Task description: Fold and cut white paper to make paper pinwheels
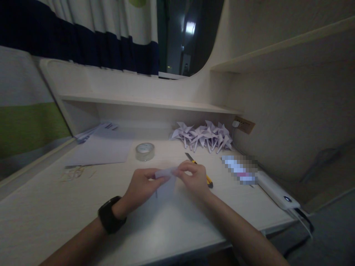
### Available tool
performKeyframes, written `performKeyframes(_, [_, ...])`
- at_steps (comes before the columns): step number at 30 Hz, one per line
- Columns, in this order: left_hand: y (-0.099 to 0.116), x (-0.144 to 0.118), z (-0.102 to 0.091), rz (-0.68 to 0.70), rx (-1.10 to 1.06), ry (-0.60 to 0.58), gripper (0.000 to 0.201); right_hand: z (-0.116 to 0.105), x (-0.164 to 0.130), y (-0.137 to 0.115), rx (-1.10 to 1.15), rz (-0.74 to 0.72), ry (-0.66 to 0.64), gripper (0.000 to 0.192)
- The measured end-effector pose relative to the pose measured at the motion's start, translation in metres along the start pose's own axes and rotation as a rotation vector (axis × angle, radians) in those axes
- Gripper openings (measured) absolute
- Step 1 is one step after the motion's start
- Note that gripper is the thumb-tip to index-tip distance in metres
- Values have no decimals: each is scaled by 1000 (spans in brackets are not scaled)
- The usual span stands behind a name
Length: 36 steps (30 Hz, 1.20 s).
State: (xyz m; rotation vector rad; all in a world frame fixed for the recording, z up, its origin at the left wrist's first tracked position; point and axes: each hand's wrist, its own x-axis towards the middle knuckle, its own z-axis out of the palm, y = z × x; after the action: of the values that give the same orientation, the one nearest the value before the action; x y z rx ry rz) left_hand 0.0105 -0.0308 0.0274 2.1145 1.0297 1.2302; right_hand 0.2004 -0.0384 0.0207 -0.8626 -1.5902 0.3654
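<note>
Pinching thin, straight-edged white paper, left grip and right grip both closed.

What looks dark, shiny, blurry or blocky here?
All in the head view: dim room; white light glowing in the dark rounded opening; soft shadow beside the black wristband; thin white paper slightly blurry; square blocks covering a bright patch.

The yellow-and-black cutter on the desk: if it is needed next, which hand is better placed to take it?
Probably the right hand: it partly covers the cutter in this view, while the left hand is farther away. Both pinch the paper, so the right would first have to let go.
</note>
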Motion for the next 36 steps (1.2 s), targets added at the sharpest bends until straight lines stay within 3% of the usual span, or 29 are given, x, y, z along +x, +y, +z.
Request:
performKeyframes(4, [3,3,1,-164,-83,-17,27,1,2,1,36,141,-60,19])
performKeyframes(9, [7,11,1,-352,-257,-49,21,2,8,4,107,315,-59,23])
performKeyframes(14, [0,12,5,-447,-497,-63,22,3,10,11,116,436,-115,26])
performKeyframes(20, [-5,9,9,-562,-592,-75,19,10,3,15,124,547,-124,28])
performKeyframes(30, [-1,8,10,-594,-712,-56,18,19,-6,20,165,603,-135,37])
performKeyframes(36, [-16,7,13,-568,-678,-11,22,23,-9,21,193,601,-98,38])
